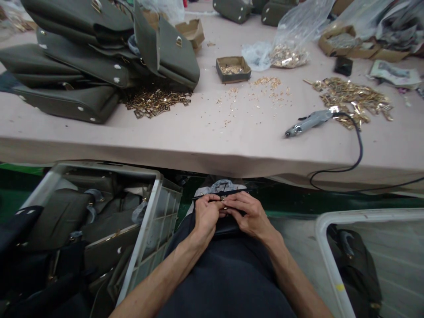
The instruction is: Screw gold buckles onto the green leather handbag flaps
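Note:
A black handbag (227, 229) rests on my lap at the lower middle, partly covered by my hands. My left hand (206, 214) is closed on the bag's upper part, with its fingers bent near a small gold metal fitting (225, 207). From the other side my right hand (248, 212) pinches at the same spot, and its fingertips meet those of the left. The fingers hide most of the fitting. Clear plastic wrap (222, 184) shows just beyond the bag. On the table lies a grey electric screwdriver (311, 123) with a black cord.
Olive handbags (82, 53) are piled at the table's left, beside gold fittings (155, 102). A small box (233, 70) of tiny parts stands mid-table, with more gold fittings (357, 95) to the right. A crate (160, 176) of bags flanks my left, a white bin (326, 221) my right.

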Demonstrator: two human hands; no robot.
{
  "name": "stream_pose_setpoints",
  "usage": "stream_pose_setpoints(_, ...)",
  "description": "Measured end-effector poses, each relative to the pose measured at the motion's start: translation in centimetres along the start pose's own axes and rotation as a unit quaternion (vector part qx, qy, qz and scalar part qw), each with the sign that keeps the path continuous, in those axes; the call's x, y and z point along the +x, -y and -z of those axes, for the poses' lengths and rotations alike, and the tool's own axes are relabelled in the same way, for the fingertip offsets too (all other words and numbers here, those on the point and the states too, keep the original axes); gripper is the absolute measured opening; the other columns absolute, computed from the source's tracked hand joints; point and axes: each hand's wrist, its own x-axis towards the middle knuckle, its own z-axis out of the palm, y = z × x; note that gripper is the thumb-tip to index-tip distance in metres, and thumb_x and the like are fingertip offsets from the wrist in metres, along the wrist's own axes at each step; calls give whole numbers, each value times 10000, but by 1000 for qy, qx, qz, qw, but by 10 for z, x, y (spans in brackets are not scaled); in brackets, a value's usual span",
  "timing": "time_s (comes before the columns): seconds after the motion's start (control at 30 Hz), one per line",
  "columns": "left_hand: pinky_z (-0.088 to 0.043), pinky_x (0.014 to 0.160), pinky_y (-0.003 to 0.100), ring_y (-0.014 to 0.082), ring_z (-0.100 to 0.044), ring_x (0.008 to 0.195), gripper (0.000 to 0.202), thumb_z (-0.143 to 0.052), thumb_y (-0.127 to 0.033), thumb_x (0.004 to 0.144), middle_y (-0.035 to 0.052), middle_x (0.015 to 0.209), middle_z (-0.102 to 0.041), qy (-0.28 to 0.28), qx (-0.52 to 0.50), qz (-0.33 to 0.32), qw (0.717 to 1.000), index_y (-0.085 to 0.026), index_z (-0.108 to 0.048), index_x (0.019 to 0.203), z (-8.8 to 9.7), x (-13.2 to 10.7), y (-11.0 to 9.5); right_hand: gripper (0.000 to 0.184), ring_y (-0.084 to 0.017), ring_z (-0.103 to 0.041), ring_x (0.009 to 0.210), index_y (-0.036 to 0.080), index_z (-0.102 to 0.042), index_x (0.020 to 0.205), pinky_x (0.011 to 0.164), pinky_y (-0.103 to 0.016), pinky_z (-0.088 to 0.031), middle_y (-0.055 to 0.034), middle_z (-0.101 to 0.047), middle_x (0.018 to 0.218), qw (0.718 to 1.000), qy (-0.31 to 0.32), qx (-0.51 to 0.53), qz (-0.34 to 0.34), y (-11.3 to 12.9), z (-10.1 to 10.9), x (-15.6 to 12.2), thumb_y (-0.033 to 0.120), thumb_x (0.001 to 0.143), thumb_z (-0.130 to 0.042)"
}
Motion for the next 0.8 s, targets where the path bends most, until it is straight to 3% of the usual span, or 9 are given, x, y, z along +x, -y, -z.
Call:
stream_pose_setpoints(0.2,-528,428,247,214,-685,472,308,-659,-138,599,43,591,-709,31,-16,31,999,-137,-671,907,-1,1,-8,390,-258,-611,984,181,-676,1232,829,-399,-535,-119,-694,1088,992,36,-107,50,-8,-8,4,6,928,-506)
stream_pose_setpoints(0.33,-576,500,263,207,-708,530,172,-636,-221,701,111,644,-736,82,-40,40,995,-96,-695,804,0,-2,-12,321,-241,-623,900,171,-703,1152,808,-388,-513,-103,-701,976,995,36,-76,44,-7,-3,17,49,963,-474)
stream_pose_setpoints(0.47,-525,430,229,201,-696,504,295,-583,-361,873,92,613,-726,173,50,-3,984,-106,-670,993,4,-5,-11,208,-189,-647,796,201,-752,972,739,-318,-496,-49,-718,888,998,-6,26,-57,-5,10,31,114,963,-563)
stream_pose_setpoints(0.53,-487,397,205,194,-698,507,330,-572,-376,912,73,642,-730,191,123,-46,973,-114,-652,1097,5,-4,-8,190,-180,-655,771,205,-770,927,696,-296,-484,-38,-726,863,992,-19,54,-112,-6,15,36,121,935,-599)
stream_pose_setpoints(0.67,-449,387,181,131,-633,436,219,-518,-265,947,41,645,-715,159,238,-118,951,-126,-673,1016,3,-1,-7,149,-171,-646,680,202,-790,921,614,-276,-470,-27,-744,819,972,-3,102,-210,-11,15,37,175,898,-646)
stream_pose_setpoints(0.8,-411,379,172,96,-555,363,172,-516,-167,938,25,558,-682,124,281,-93,947,-123,-666,867,-1,1,-12,175,-178,-673,682,191,-796,975,615,-269,-501,-38,-759,840,953,26,133,-271,-15,12,34,230,880,-655)
